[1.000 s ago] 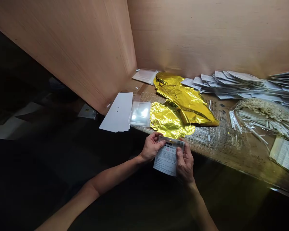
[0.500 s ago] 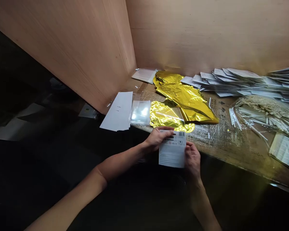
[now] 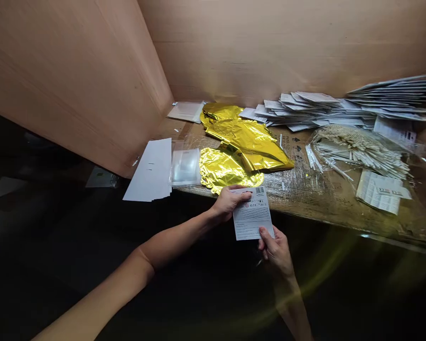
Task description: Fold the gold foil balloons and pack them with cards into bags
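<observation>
A white printed packet with a barcode at its upper right corner is held in front of the table's near edge. My left hand grips its upper left side, thumb across the printed face. At the lower right corner my right hand pinches it between thumb and fingers. Just beyond the packet lies a gold foil balloon, flat and wrinkled, with a larger folded gold foil piece behind it. Clear plastic sleeves lie left of the foil, beside a fanned stack of white cards.
White packets are heaped along the back panel. A clear bag of white sticks lies at right, near printed leaflets. A wooden side panel rises at left. The table is covered in clear film.
My right hand has slid from the packet's right edge down to its lower right corner, its thumb now on the front. The view has turned right, so the table's things appear further left.
</observation>
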`<action>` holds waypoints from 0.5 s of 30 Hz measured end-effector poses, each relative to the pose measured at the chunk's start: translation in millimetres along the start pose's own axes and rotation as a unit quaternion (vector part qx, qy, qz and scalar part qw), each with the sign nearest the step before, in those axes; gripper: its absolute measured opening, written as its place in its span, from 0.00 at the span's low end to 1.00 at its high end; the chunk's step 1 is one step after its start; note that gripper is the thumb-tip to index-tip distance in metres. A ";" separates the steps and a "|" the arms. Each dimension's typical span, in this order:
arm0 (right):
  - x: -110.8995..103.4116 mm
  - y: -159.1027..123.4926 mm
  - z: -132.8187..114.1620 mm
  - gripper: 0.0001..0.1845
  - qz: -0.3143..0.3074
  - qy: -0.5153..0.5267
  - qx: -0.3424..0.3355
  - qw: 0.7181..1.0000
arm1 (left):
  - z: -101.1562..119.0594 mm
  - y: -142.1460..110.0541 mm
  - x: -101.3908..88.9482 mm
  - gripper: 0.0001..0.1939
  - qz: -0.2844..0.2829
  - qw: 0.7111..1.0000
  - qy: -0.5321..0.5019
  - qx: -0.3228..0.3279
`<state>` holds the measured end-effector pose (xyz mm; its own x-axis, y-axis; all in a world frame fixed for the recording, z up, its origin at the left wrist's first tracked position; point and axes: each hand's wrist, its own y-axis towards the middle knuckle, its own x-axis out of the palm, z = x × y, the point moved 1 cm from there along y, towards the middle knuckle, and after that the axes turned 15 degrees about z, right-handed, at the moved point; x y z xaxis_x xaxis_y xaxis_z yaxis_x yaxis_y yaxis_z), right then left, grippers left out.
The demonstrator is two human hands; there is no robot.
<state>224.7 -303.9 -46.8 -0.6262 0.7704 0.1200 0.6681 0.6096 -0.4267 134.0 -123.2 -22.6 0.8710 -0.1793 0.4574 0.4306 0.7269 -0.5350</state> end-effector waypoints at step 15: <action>-15.0 18.1 0.6 0.28 0.086 0.148 0.004 0.985 | -39.1 -6.7 35.4 0.35 -0.123 0.963 0.200 0.131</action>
<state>245.9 -304.6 -56.9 -0.3590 0.8837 0.3004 0.7503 0.4647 -0.4703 171.3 -160.3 -30.6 0.7946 -0.5696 0.2099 0.6062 0.7629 -0.2245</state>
